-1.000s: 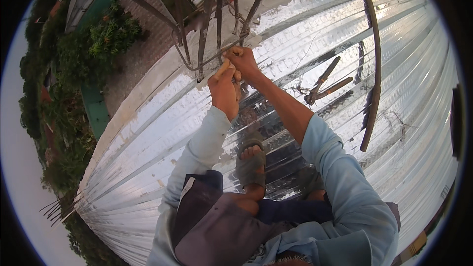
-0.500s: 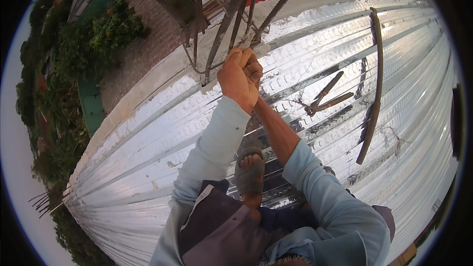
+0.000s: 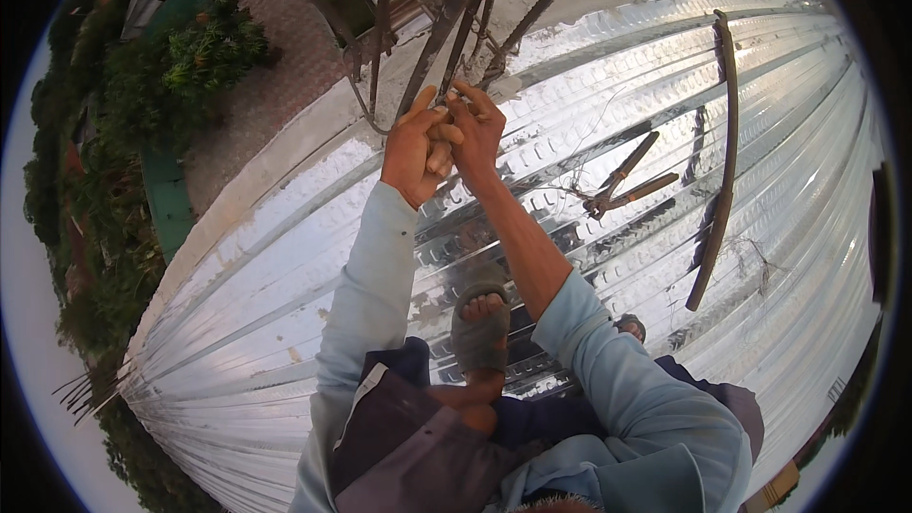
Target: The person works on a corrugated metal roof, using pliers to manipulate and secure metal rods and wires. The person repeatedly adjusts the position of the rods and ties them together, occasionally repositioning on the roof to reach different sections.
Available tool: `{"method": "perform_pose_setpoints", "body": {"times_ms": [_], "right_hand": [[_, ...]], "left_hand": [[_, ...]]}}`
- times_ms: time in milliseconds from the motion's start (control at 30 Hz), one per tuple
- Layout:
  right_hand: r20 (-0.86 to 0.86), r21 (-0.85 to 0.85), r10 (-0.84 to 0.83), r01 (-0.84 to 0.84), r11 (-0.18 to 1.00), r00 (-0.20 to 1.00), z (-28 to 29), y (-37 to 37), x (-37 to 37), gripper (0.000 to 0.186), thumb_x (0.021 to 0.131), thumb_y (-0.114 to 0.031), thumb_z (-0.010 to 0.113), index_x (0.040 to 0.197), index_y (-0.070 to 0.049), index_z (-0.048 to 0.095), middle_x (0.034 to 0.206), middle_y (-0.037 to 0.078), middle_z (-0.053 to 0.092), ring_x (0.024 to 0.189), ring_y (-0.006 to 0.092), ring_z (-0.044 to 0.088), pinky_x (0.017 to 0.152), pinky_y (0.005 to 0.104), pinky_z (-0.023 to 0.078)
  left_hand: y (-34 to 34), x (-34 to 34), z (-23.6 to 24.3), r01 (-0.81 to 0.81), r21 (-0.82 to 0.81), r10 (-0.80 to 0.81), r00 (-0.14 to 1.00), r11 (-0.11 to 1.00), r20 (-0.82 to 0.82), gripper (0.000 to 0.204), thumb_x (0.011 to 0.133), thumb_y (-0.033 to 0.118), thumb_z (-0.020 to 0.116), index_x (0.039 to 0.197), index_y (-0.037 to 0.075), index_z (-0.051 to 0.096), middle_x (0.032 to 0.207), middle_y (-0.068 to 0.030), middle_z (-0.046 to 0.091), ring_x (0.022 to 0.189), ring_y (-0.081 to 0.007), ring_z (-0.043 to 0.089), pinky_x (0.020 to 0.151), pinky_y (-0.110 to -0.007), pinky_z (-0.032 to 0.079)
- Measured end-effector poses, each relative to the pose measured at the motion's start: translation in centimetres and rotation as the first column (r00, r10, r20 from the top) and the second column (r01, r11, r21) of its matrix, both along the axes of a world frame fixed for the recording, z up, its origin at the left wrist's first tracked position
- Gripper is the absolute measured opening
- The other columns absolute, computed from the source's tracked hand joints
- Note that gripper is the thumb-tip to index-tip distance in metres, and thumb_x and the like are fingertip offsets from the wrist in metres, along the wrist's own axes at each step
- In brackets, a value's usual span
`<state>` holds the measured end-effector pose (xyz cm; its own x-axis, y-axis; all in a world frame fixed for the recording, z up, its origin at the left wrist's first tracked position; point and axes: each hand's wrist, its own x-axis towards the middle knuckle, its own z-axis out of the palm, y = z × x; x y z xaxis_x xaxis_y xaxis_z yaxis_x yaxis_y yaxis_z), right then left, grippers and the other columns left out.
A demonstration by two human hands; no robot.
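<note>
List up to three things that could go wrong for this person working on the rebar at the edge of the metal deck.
1. A fall: both hands, left hand and right hand, work at the rebar right by the deck edge, with ground far below.
2. Open sandal may slip on ribbed sheet.
3. Loose pliers and the bar could trip or slide.

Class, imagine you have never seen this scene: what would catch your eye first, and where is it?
First, the shiny corrugated metal sheet filling most of the view. At top centre, the left hand and right hand meet on dark steel bars. To the right lie long-handled pincers and a curved bar; a sandalled foot sits below.
</note>
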<state>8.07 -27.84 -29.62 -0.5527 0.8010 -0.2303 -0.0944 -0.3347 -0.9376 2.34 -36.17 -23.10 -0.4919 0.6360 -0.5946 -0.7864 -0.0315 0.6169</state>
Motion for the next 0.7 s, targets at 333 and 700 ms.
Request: {"method": "perform_pose_setpoints", "body": {"times_ms": [333,700], "right_hand": [[0.169,0.156,0.62,-0.642,0.751,0.766,2.0,6.2,-0.3,0.035,0.088,-0.002,0.052,0.116,0.006,0.072,0.108,0.022,0.074,0.091,0.0273,0.072,0.083,0.0345,0.054],[0.268,0.236,0.635,-0.688,0.686,0.725,0.5,7.3,-0.5,0.027,0.094,-0.006,0.055,0.111,0.007,0.071,0.103,0.02,0.074,0.09,0.0221,0.07,0.082,0.0344,0.054]], "left_hand": [[0.9,-0.7,-3.0,-0.226,0.227,0.169,0.955,0.947,0.242,0.039,0.102,0.009,0.047,0.141,0.017,0.046,0.081,-0.0041,0.069,0.041,-0.0051,0.04,0.042,-0.023,0.036],[2.7,4.8,-2.6,-0.346,0.039,0.343,0.897,0.937,-0.278,0.058,0.1,0.008,0.054,0.155,0.015,0.037,0.086,-0.0056,0.069,0.049,-0.0077,0.044,0.049,-0.028,0.04]]}}
